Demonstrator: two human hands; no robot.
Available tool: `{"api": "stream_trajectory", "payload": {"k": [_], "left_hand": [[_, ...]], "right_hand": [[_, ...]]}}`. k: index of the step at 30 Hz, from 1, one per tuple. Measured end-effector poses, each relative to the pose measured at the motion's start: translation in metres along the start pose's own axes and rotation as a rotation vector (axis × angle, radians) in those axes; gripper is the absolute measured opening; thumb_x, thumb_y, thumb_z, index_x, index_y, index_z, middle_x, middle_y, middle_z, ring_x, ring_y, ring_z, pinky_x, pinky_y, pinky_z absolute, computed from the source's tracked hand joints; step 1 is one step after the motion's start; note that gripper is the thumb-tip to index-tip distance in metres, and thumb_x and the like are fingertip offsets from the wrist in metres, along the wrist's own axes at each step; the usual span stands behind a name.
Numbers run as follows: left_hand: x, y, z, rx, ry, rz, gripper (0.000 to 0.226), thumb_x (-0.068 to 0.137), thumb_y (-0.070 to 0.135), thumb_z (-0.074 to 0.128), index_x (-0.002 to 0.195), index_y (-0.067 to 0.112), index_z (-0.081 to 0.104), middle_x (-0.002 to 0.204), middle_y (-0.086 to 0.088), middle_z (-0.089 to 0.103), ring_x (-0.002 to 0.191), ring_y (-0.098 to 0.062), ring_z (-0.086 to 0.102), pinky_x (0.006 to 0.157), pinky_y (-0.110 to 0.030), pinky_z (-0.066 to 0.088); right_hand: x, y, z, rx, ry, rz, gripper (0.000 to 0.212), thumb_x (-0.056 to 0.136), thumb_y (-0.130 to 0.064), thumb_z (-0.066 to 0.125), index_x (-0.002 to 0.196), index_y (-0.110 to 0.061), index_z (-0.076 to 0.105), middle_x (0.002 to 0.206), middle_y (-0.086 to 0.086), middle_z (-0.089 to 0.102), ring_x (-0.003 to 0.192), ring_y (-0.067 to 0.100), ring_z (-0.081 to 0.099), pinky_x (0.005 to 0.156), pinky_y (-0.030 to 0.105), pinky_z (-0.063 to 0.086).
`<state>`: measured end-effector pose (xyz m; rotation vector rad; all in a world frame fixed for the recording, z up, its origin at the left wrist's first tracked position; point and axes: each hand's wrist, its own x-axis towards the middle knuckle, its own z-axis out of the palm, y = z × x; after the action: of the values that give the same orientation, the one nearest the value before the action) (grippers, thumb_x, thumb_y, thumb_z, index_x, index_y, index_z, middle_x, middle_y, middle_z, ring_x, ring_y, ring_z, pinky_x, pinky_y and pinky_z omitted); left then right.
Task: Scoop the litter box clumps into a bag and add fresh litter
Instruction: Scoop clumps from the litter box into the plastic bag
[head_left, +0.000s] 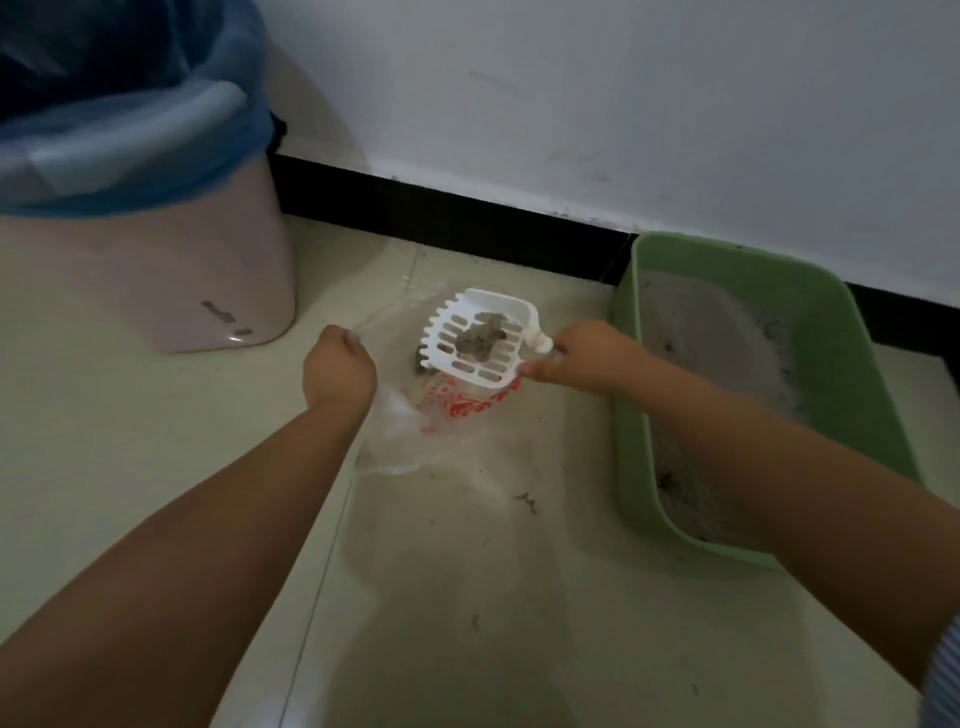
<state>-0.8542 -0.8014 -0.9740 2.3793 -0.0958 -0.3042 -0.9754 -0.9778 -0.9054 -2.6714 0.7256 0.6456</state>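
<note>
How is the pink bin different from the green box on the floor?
The pink bin stands tall and upright, while the green litter box is low and wide. The bin is lined with a blue bag; the litter box has no liner. The litter box holds grey litter; what is inside the bin cannot be seen. Both sit on the floor beside the wall.

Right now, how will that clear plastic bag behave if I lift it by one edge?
The clear plastic bag looks thin and crumpled, so it will probably sag. The clump dropped from the scoop would likely pull it down.
</note>
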Motion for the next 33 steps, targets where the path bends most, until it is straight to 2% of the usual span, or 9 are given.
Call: {"api": "stream_trajectory", "payload": {"k": [4,9,13,16,19,23,26,28,33], "left_hand": [[0.0,0.001,0.001,-0.062,-0.032,0.025,0.031,0.1,0.014,0.032,0.109,-0.008,0.052,0.111,-0.027,0.058,0.103,-0.037,0.053,0.08,-0.036,0.037],[-0.001,-0.001,0.004,-0.084,-0.048,0.061,0.018,0.1,0.016,0.032,0.09,0.007,0.044,0.103,-0.026,0.059,0.095,-0.036,0.055,0.076,-0.038,0.041],[0.001,-0.004,0.005,-0.06,-0.057,0.097,0.018,0.1,0.015,0.032,0.089,0.007,0.044,0.094,-0.024,0.057,0.093,-0.037,0.055,0.075,-0.039,0.041],[0.001,-0.004,0.005,-0.064,-0.052,0.121,0.018,0.099,0.013,0.033,0.089,0.005,0.046,0.101,-0.028,0.059,0.094,-0.038,0.055,0.076,-0.04,0.041],[-0.003,0.003,0.003,0.052,-0.035,0.158,0.026,0.097,0.01,0.038,0.116,-0.002,0.051,0.117,-0.024,0.054,0.107,-0.036,0.051,0.085,-0.038,0.04],[-0.024,0.017,0.019,0.279,0.016,0.639,0.035,0.08,-0.002,0.051,0.114,-0.006,0.059,0.117,-0.026,0.055,0.112,-0.041,0.048,0.096,-0.043,0.038],[-0.049,0.034,0.051,0.213,-0.084,1.013,0.026,0.071,0.004,0.048,0.087,-0.005,0.067,0.089,-0.021,0.064,0.086,-0.039,0.061,0.082,-0.036,0.046],[-0.07,0.048,0.075,0.174,-0.209,1.219,0.03,0.077,0.013,0.042,0.083,-0.001,0.067,0.084,-0.017,0.065,0.085,-0.03,0.057,0.079,-0.032,0.042],[-0.12,0.066,0.123,0.138,-0.374,1.714,0.03,0.083,0.022,0.044,0.08,0.003,0.068,0.084,-0.013,0.066,0.09,-0.021,0.046,0.08,-0.032,0.042]], "right_hand": [[0.005,-0.022,0.007,-0.193,0.028,0.014,0.04,0.089,-0.05,0.049,0.077,-0.013,0.051,0.06,-0.003,0.038,0.071,0.02,0.048,0.063,0.028,0.038],[0.002,-0.051,0.014,-0.598,0.183,-0.031,0.01,0.09,-0.015,0.048,0.083,-0.019,0.051,0.065,-0.004,0.04,0.069,0.017,0.05,0.096,0.034,0.032],[-0.001,-0.044,0.013,-0.617,0.228,0.007,0.009,0.09,-0.012,0.048,0.09,-0.018,0.055,0.061,-0.003,0.03,0.056,0.014,0.034,0.077,0.03,0.025],[-0.01,-0.031,0.005,-0.575,0.228,0.047,0.011,0.09,-0.011,0.046,0.092,-0.015,0.056,0.071,-0.002,0.043,0.062,0.015,0.04,0.079,0.031,0.031],[-0.027,-0.004,-0.011,-0.397,0.242,0.119,0.016,0.091,-0.011,0.043,0.08,-0.013,0.056,0.071,0.001,0.051,0.07,0.02,0.05,0.078,0.033,0.041],[-0.068,0.068,-0.028,-0.121,0.321,0.203,0.03,0.096,-0.02,0.042,0.107,0.001,0.06,0.1,0.021,0.065,0.092,0.035,0.061,0.074,0.035,0.048],[-0.106,0.134,-0.026,-0.062,0.347,0.283,0.027,0.093,-0.025,0.049,0.088,-0.001,0.059,0.087,0.026,0.06,0.09,0.036,0.06,0.057,0.026,0.036],[-0.127,0.168,-0.014,-0.081,0.197,0.394,0.04,0.093,-0.034,0.048,0.063,-0.008,0.049,0.075,0.017,0.051,0.08,0.031,0.058,0.048,0.023,0.028],[-0.15,0.217,0.039,-0.194,-0.211,0.446,0.045,0.092,-0.045,0.047,0.062,-0.012,0.046,0.053,0.001,0.039,0.051,0.013,0.039,0.051,0.024,0.031]]}}
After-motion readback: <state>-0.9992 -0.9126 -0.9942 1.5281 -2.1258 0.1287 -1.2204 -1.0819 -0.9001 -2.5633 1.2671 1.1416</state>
